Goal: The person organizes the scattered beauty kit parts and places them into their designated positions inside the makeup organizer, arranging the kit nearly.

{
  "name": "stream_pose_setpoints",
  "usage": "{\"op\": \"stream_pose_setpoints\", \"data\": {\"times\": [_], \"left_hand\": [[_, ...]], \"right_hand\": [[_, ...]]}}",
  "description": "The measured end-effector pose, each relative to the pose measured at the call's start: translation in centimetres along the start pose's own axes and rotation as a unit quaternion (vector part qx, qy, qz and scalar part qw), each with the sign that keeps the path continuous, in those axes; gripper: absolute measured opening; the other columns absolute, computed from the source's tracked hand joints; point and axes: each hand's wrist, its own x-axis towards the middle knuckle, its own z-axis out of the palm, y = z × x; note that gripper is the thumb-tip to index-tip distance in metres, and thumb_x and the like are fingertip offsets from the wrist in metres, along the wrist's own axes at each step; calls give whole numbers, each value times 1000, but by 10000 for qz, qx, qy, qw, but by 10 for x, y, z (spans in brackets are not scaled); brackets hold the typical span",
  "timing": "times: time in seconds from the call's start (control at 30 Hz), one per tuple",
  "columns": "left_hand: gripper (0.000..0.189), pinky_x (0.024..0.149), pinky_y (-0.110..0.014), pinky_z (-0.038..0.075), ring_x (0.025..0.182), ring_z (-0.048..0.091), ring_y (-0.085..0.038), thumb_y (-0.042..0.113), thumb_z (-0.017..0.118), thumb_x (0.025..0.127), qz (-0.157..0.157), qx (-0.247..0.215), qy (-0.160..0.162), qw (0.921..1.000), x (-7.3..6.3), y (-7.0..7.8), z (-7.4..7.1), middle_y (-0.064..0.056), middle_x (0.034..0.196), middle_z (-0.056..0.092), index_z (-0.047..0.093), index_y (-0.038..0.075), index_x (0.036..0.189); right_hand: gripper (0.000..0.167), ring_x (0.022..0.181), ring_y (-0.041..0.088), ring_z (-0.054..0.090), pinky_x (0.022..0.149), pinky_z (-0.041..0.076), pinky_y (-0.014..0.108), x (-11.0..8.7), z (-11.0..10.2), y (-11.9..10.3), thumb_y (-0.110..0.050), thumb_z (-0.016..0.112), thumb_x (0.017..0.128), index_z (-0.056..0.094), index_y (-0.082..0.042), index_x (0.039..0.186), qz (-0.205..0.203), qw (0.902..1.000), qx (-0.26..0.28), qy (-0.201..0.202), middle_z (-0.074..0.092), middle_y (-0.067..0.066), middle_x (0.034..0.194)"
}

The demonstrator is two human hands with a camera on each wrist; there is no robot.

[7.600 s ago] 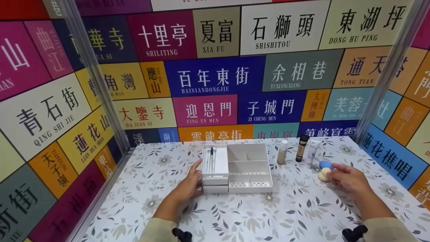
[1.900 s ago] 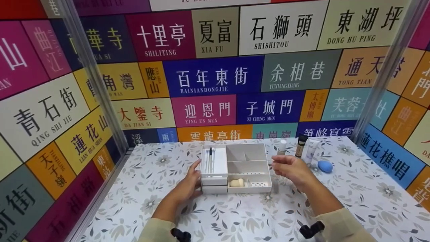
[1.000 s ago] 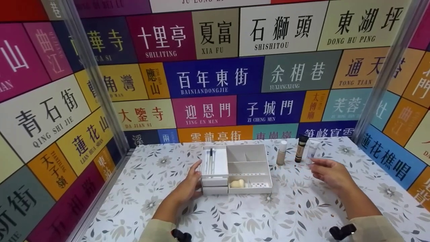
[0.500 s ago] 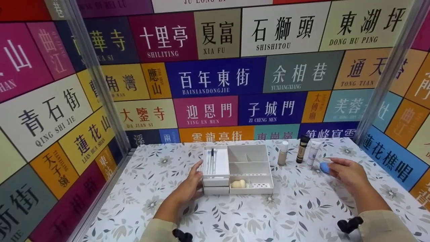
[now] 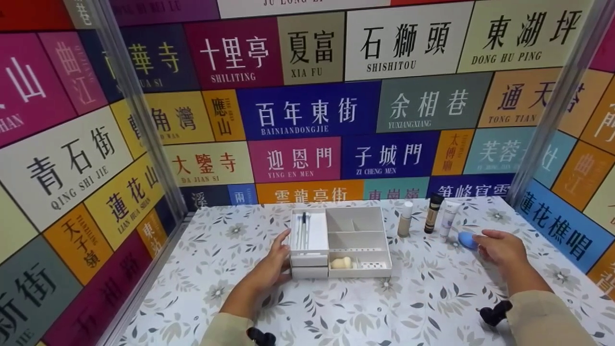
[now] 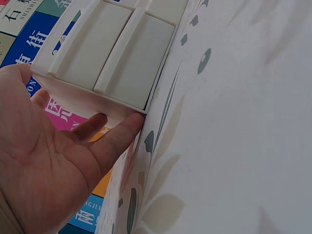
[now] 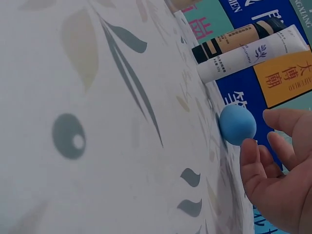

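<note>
Up top, the head camera looks forward and down over the bench [image 5: 413,307] to the lettered wall [image 5: 307,113], widest of the three. At the left wrist we're in tight on the left hand [image 6: 58,151] and white organizer [image 6: 146,53], bench along the right; at the right wrist, rolled the opposite way, close on the right hand [image 7: 282,187] and blue sponge [image 7: 237,125]. Head and left share the organizer; head and right, the sponge.

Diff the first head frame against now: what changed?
Cream sponge moved left into the front row of the organizer, released. Right hand is now at the blue sponge, contact unclear. Unchanged: left hand against the organizer's left side; bottle, black tube and white tube to its right; blue sponge roughly in place.
</note>
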Motion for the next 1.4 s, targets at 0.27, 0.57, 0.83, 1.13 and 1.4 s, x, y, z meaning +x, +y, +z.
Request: {"op": "stream_pose_setpoints", "data": {"times": [0.27,0.57,0.83,1.13,1.4], "left_hand": [[58,126,-70,32,160,32,-51,51,31,114,229,133,-182,9995,-2,-1,1,-19,176,27,10,48,169],[56,126,-68,33,160,33,-49,52,31,113,16,157,-75,9998,-1,1,1,-15,177,27,14,54,166],[56,127,-68,32,161,33,-49,50,32,114,5,83,-56,9999,-1,1,1,-17,177,26,14,53,167],[57,126,-67,35,159,36,-49,49,31,114,111,98,-66,9999,0,0,1,-19,176,29,12,50,168],[57,126,-68,34,159,36,-50,47,29,114,101,94,-40,9999,-1,2,2,-19,176,27,12,48,169]], "right_hand": [[69,85,10,69,72,62,25,7,5,8,-31,70,102,46,-2,160,-54,9983,-582,8,70,7,117],[70,88,7,70,76,63,25,0,2,9,-30,71,102,44,-3,161,-82,9995,-285,-83,56,21,150],[74,102,11,68,84,62,26,-17,0,7,-34,73,102,42,-6,164,-233,9989,-268,-301,63,13,142],[77,106,13,70,88,62,29,-39,9,2,-42,74,101,45,-8,162,-636,9949,-411,-669,68,2,127],[74,118,17,70,98,62,29,-61,30,-11,-39,71,104,43,-5,163,-941,9921,-273,-784,55,17,155]]}}
